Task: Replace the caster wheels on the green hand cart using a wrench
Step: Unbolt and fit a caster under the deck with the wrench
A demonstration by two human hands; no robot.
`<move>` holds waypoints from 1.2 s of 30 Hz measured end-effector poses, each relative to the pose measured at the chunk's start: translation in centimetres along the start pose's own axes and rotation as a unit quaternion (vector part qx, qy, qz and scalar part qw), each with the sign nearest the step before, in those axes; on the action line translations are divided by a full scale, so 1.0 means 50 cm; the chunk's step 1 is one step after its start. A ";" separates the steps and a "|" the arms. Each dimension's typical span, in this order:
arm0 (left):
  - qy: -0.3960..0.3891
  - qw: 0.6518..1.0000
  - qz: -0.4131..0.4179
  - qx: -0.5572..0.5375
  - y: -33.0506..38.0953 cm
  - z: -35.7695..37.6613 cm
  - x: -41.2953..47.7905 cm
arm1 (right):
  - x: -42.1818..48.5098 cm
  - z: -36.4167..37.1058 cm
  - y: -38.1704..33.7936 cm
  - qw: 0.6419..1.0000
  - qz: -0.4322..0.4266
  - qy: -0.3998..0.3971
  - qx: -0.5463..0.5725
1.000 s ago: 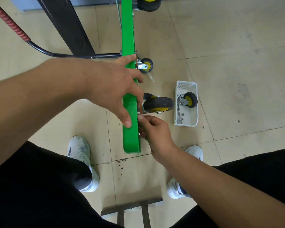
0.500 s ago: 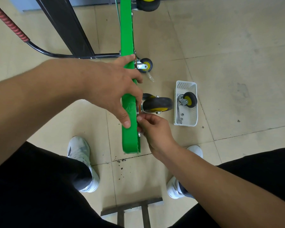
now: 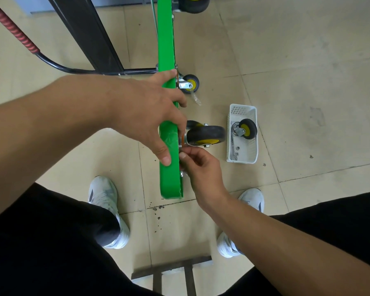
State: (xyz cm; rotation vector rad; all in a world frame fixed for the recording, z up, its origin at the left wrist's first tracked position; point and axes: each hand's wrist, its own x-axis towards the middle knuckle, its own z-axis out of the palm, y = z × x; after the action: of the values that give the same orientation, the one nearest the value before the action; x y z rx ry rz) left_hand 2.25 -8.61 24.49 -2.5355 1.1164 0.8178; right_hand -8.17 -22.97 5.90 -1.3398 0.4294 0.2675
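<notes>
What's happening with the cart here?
A person is working bare-handed on the green cart, tipped on its side. The left hand grips the deck edge; the right hand pinches a small fitting at the mount of the large caster. The wrench lies unused in the white basket beside a spare caster.

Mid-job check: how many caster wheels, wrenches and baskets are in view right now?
Caster wheels: 4, one at the top edge, a small one, a large one, one in the basket
Wrenches: 1
Baskets: 1
Total: 6
A dark shape behind the large wheel is unclear and not counted.
</notes>
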 end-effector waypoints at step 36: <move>-0.007 1.000 -0.004 -0.002 0.004 -0.003 -0.001 | 0.019 -0.011 -0.032 0.988 0.122 -0.048 0.081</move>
State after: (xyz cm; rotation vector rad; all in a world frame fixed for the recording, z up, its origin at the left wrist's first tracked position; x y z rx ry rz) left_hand 2.11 -8.79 24.62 -2.5318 1.1000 0.8363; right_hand -6.73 -23.88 6.79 -1.1107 0.5231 0.4884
